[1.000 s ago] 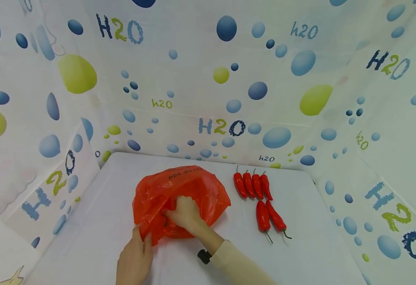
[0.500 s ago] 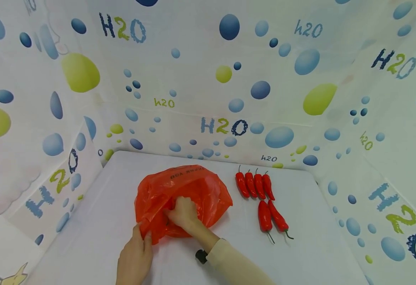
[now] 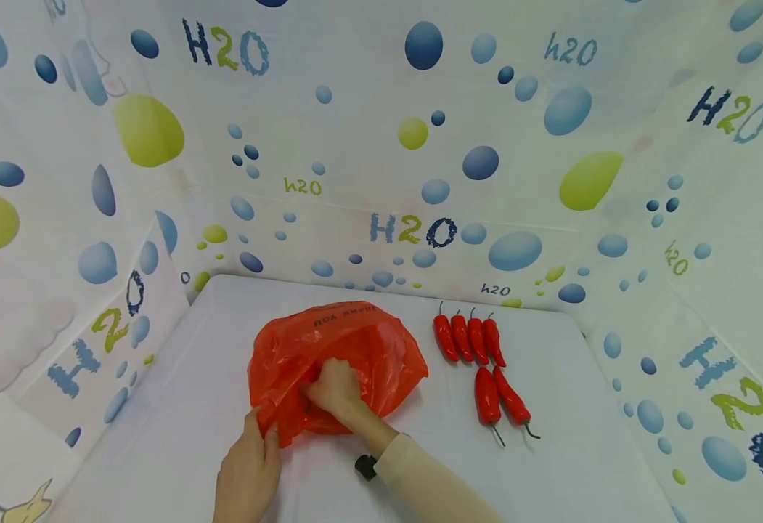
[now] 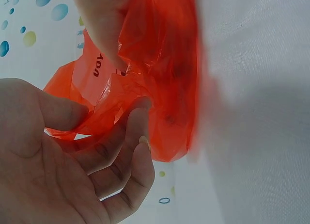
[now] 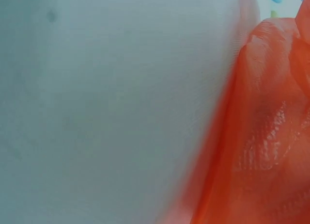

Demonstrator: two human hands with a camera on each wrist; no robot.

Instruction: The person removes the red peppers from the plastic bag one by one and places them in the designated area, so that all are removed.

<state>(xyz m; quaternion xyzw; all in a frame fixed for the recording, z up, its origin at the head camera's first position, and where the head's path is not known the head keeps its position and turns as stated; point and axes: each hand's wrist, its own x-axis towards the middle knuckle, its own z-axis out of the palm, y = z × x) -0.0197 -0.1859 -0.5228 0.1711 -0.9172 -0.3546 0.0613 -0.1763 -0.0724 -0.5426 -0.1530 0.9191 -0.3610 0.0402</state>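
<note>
A crumpled red plastic bag with printed lettering lies on the white table, its mouth facing the person. My left hand pinches the near left edge of the bag; in the left wrist view, thumb and curled fingers hold the thin film. My right hand reaches into the mouth, knuckles up, with its fingertips hidden inside. A thin dark stem shows in the bag just below those fingers; I cannot tell whether they grip anything. From the right wrist, only the bag's side and the tabletop appear.
To the right of the bag, several red chili peppers lie side by side in a back row. Two more chili peppers lie in front, stems toward the person. A patterned curtain surrounds the white table.
Both hands stay nearly in place. The right hand has shifted slightly inside the bag, and less of the stem below it shows. The head view has moved a little.
</note>
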